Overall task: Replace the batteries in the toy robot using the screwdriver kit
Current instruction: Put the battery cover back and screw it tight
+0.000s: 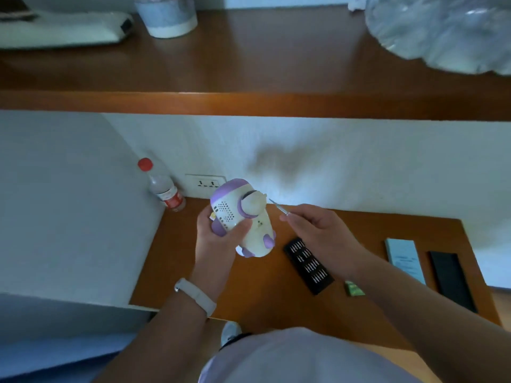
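Left hand gripping toy robot, right hand pinching screwdriver, bit tray full

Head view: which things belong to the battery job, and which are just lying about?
Job: toy robot in left hand; screwdriver in right hand; bit tray; black case; small green pack, perhaps batteries.
Lying about: water bottle; cup and plastic bag on the shelf.
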`<state>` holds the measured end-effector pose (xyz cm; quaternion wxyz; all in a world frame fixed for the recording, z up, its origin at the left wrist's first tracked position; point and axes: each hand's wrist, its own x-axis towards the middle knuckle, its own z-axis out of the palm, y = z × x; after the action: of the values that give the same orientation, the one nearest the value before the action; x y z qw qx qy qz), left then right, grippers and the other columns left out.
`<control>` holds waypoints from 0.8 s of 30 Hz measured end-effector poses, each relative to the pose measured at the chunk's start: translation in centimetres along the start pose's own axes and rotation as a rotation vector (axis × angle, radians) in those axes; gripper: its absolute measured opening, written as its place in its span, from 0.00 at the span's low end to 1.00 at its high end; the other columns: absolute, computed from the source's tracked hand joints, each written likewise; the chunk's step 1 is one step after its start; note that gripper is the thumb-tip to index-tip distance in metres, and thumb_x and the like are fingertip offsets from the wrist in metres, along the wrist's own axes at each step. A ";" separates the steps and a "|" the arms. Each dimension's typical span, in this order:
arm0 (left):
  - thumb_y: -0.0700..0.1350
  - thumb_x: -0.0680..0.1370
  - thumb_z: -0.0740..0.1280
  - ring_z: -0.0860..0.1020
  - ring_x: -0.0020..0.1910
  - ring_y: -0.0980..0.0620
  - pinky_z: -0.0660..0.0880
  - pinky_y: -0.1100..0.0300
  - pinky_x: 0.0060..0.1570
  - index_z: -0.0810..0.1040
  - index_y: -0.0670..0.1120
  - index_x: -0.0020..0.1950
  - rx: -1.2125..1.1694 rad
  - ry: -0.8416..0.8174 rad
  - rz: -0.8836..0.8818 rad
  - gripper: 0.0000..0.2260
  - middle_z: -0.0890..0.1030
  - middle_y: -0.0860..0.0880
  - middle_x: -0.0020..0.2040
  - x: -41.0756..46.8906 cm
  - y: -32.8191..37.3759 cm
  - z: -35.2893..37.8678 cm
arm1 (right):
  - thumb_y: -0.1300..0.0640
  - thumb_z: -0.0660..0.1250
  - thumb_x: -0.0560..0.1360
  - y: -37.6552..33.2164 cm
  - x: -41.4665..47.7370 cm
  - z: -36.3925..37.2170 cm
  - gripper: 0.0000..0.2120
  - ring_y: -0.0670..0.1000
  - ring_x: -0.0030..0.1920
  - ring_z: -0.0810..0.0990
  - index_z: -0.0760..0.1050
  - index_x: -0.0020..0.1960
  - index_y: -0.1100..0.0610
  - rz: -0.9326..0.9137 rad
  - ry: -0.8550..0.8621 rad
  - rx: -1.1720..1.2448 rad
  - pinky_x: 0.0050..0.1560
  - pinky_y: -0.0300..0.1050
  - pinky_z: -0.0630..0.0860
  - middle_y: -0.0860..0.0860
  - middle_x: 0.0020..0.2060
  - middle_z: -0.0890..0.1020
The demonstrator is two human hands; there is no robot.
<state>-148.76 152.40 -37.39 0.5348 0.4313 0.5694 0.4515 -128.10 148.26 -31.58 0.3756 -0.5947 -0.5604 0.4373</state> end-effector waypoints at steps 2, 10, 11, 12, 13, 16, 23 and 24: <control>0.50 0.68 0.80 0.83 0.53 0.59 0.83 0.48 0.53 0.66 0.53 0.73 -0.021 0.048 0.025 0.37 0.83 0.61 0.52 -1.8 1.0 0.5 | 0.47 0.60 0.80 -0.6 -0.9 -0.7 0.10 0.41 0.25 0.64 0.80 0.50 0.45 -0.010 -0.042 0.015 0.26 0.33 0.61 0.42 0.23 0.66; 0.57 0.65 0.78 0.83 0.58 0.45 0.80 0.38 0.57 0.65 0.48 0.74 -0.112 0.121 0.109 0.43 0.84 0.49 0.59 -8.1 4.3 0.4 | 0.54 0.61 0.81 -3.5 -4.0 -2.5 0.05 0.41 0.23 0.66 0.74 0.48 0.49 -0.156 -0.229 -0.056 0.24 0.32 0.62 0.42 0.26 0.71; 0.57 0.65 0.78 0.83 0.58 0.45 0.81 0.39 0.56 0.65 0.48 0.74 -0.108 0.134 0.123 0.42 0.84 0.49 0.59 -8.5 4.7 0.3 | 0.54 0.61 0.81 -3.8 -4.3 -2.7 0.04 0.41 0.24 0.66 0.73 0.48 0.48 -0.184 -0.238 -0.070 0.25 0.33 0.63 0.42 0.26 0.72; 0.58 0.65 0.78 0.83 0.58 0.45 0.82 0.41 0.54 0.65 0.49 0.73 -0.101 0.147 0.137 0.41 0.84 0.49 0.59 -9.0 5.1 0.2 | 0.54 0.62 0.80 -4.1 -4.5 -2.8 0.04 0.41 0.24 0.66 0.73 0.47 0.47 -0.209 -0.245 -0.079 0.25 0.33 0.63 0.41 0.27 0.72; 0.58 0.65 0.78 0.84 0.57 0.45 0.83 0.43 0.52 0.66 0.50 0.72 -0.094 0.163 0.151 0.40 0.84 0.49 0.58 -9.3 5.5 0.1 | 0.54 0.62 0.80 -4.4 -4.7 -2.9 0.04 0.41 0.24 0.67 0.72 0.46 0.47 -0.233 -0.252 -0.085 0.25 0.33 0.64 0.42 0.27 0.73; 0.61 0.63 0.79 0.84 0.56 0.47 0.83 0.47 0.50 0.67 0.52 0.70 -0.096 0.219 0.192 0.40 0.85 0.52 0.57 -10.4 6.9 -0.1 | 0.51 0.63 0.78 -5.5 -5.2 -3.2 0.03 0.41 0.25 0.68 0.72 0.45 0.46 -0.309 -0.255 -0.107 0.26 0.33 0.66 0.43 0.28 0.74; 0.59 0.64 0.79 0.84 0.56 0.46 0.83 0.53 0.46 0.65 0.50 0.72 -0.082 0.273 0.305 0.41 0.84 0.50 0.57 -11.9 10.4 -1.0 | 0.48 0.65 0.74 -9.0 -5.6 -3.9 0.02 0.43 0.26 0.72 0.75 0.44 0.45 -0.489 -0.182 -0.167 0.26 0.31 0.67 0.43 0.27 0.75; 0.60 0.64 0.78 0.84 0.56 0.46 0.83 0.52 0.46 0.65 0.51 0.72 -0.077 0.285 0.320 0.41 0.84 0.50 0.57 -12.1 11.0 -1.1 | 0.48 0.65 0.74 -9.5 -5.7 -4.0 0.02 0.44 0.26 0.72 0.76 0.44 0.45 -0.514 -0.172 -0.181 0.26 0.31 0.67 0.44 0.27 0.75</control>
<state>-149.12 142.94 -23.98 0.3865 0.4269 0.5460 0.6084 -127.45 143.64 -20.74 0.3706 -0.4249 -0.7593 0.3249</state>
